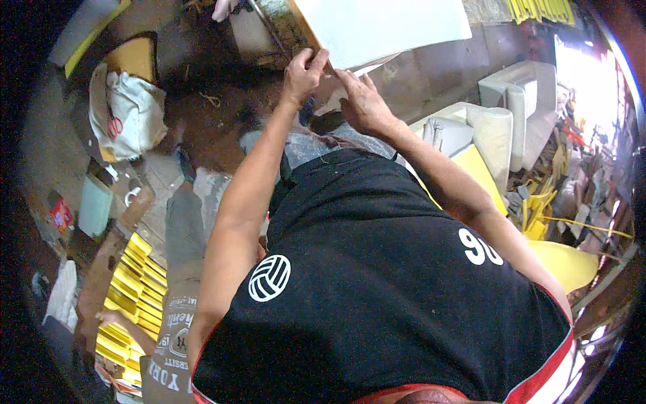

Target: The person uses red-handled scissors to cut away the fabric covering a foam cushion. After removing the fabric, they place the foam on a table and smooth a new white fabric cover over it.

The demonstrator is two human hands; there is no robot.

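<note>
A large flat panel (397,30) with a pale white face and a brown edge lies ahead of me at the top. At its near left corner my left hand (303,79) is closed, thumb and fingers pinching the brown edge. Just to the right, my right hand (365,106) grips the same corner with its index finger stretched along it and the other fingers bent. Both hands nearly touch each other. Whatever small part lies between the fingertips is too dark to make out.
At left stands a padded seat (124,57) draped with white cloth (138,104) and red-handled scissors (115,126). Below are a teal bin (96,205) and a co-worker (178,296) beside yellow foam strips (134,289). Pale sofa frames (491,128) and yellow scraps (538,202) crowd the right.
</note>
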